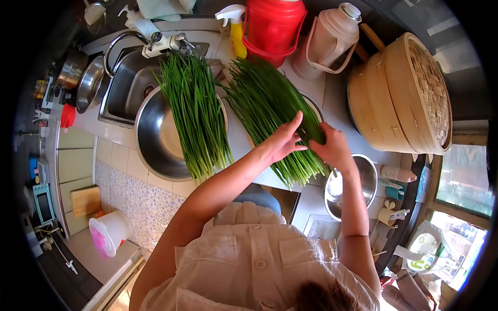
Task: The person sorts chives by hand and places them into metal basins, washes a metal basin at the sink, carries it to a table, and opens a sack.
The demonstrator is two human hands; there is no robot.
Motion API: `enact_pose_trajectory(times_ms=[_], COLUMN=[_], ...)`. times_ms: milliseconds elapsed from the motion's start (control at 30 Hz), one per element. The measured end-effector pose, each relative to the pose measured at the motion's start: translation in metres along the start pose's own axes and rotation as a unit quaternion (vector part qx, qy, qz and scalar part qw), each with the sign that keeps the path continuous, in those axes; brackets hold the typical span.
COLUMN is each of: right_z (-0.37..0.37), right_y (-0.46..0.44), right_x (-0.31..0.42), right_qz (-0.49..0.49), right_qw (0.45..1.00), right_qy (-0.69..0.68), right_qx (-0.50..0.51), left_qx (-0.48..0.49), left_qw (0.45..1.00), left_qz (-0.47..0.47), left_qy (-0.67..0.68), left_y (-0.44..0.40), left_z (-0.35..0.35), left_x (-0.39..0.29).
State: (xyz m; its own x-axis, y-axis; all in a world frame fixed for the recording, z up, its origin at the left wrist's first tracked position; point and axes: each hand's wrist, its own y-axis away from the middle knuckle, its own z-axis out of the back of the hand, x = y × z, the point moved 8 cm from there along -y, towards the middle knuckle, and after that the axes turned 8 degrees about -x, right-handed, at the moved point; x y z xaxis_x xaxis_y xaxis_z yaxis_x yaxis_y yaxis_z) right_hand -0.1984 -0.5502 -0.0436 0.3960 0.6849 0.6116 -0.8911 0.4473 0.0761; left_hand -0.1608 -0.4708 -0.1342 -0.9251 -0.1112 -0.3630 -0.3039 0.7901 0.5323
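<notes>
A bunch of long green chives (194, 114) lies across a large steel bowl (155, 137) beside the sink. To its right is a second, wider pile of chives (254, 98). Over that pile, my right hand (332, 147) has its fingers wrapped round a bundle of green leaves (306, 111), somewhat blurred. Just left of it, my left hand (285, 137) is held with thumb raised and fingers apart, close against the bundle. Part of a round rim shows behind the second pile.
A steel sink (129, 85) with a faucet (161, 45) is at the upper left. Along the back stand a yellow spray bottle (237, 39), a red container (275, 26) and a pink jug (329, 41). A bamboo steamer (394, 98) and small steel bowl (367, 181) are at right.
</notes>
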Motion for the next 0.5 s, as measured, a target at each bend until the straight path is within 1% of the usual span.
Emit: enact_pose_trajectory(times_ms=[33,100,133,200,233,267,300,367,400,433,500], right_z=[-0.003,0.003,0.007,0.013,0.017,0.014,0.012,-0.012,-0.030,-0.052,-0.082], right_y=[0.008,0.018,0.018,0.015,0.010,0.008,0.007,0.005,0.004,0.004,0.003], right_x=[0.008,0.030,0.018,-0.022,-0.042,-0.053,-0.060,-0.049,-0.042,-0.042,-0.051], right_qz=[0.019,0.056,0.008,-0.084,-0.081,-0.062,-0.044,0.038,0.061,0.114,0.106], right_qw=[1.000,0.996,0.992,0.962,0.963,0.973,0.980,0.989,0.990,0.987,0.990], right_qy=[-0.010,-0.060,-0.127,-0.260,-0.251,-0.197,-0.143,-0.028,-0.057,0.042,0.069], right_qx=[-0.002,0.036,0.023,-0.006,-0.062,-0.097,-0.131,-0.142,-0.113,-0.102,-0.068], left_qx=[-0.010,-0.032,-0.073,-0.079,-0.082,-0.076,-0.066,-0.028,-0.023,0.012,0.001], left_qw=[1.000,0.999,0.994,0.995,0.996,0.997,0.997,0.998,0.997,0.998,0.996], left_qz=[-0.006,-0.020,0.000,0.011,0.016,0.030,0.044,0.061,0.065,0.061,0.065], left_qy=[0.005,0.015,0.079,0.056,0.043,0.004,0.007,-0.009,-0.020,-0.027,-0.065], left_y=[-0.005,-0.012,-0.013,-0.002,0.006,0.016,0.021,0.037,0.047,0.060,0.093], left_z=[0.001,0.004,0.010,0.012,0.013,0.013,0.016,0.016,0.018,0.015,0.019], left_x=[-0.002,-0.006,-0.005,-0.009,-0.014,-0.020,-0.024,-0.034,-0.040,-0.049,-0.070])
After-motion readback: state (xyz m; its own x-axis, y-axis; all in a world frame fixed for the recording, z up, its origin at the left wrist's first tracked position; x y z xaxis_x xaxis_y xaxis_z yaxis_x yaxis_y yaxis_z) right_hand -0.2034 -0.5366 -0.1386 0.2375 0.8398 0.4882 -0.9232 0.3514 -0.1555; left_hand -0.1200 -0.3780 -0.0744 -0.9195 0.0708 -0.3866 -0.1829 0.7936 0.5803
